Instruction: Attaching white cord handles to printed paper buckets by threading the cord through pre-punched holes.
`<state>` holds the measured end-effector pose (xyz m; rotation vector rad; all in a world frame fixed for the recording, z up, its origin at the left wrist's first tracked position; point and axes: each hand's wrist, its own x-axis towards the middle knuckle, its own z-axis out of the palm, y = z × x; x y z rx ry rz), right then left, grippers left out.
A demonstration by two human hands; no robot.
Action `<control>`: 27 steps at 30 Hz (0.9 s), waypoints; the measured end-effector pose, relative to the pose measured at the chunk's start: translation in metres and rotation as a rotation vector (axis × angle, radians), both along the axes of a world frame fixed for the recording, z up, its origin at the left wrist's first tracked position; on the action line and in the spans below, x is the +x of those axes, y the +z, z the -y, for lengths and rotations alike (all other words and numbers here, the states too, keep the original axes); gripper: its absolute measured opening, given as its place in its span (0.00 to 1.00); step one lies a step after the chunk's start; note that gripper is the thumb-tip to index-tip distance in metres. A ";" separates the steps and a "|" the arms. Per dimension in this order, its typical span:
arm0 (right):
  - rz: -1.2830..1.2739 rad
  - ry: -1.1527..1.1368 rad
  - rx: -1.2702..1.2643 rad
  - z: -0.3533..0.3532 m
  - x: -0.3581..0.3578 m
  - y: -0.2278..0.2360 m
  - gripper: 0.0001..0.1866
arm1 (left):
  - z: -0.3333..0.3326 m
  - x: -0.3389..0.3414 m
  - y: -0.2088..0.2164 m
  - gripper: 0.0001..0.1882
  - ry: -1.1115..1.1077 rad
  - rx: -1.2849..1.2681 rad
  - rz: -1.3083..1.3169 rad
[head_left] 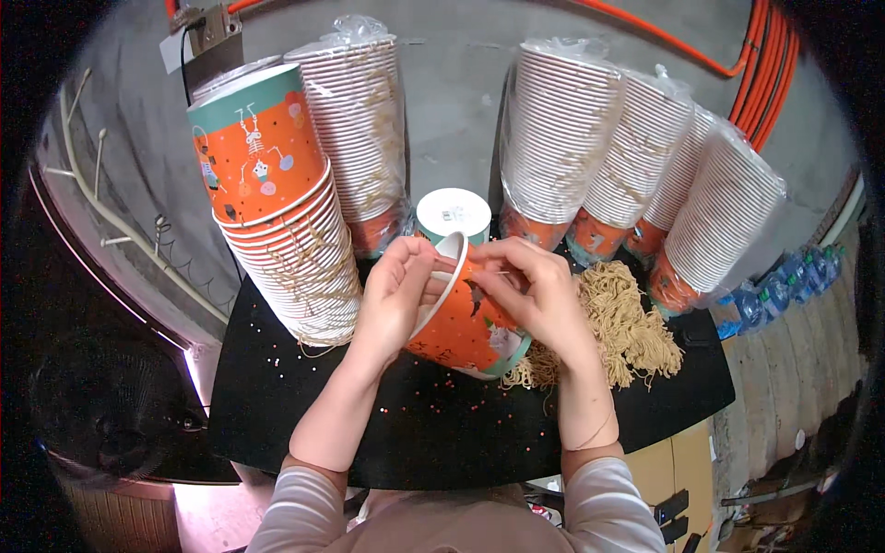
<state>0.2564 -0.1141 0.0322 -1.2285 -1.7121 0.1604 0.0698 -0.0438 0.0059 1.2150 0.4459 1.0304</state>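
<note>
Near the left edge of the black table [442, 452] stands a tall stack of buckets [288, 263]. The left hand [395, 288] holds the tilted orange bucket [472, 323] at its mouth, above the table's middle; its axis goes from there downward right to the base. The right hand [533, 276], fingers narrow, is nearer the outer wall; whether it pinches something, I cannot tell. Toward the right edge lies twine [631, 323]. The bucket's dark marks are not readable.
</note>
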 end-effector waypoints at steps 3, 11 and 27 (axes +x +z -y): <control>-0.064 0.018 -0.037 -0.003 -0.012 -0.001 0.11 | 0.002 0.002 -0.004 0.04 0.019 0.079 0.060; -0.165 0.120 -0.030 -0.011 -0.013 -0.015 0.07 | 0.012 -0.003 0.011 0.07 0.060 0.409 -0.229; -0.077 0.211 -0.065 0.001 0.003 0.001 0.06 | 0.001 -0.019 0.023 0.07 -0.098 0.367 -0.524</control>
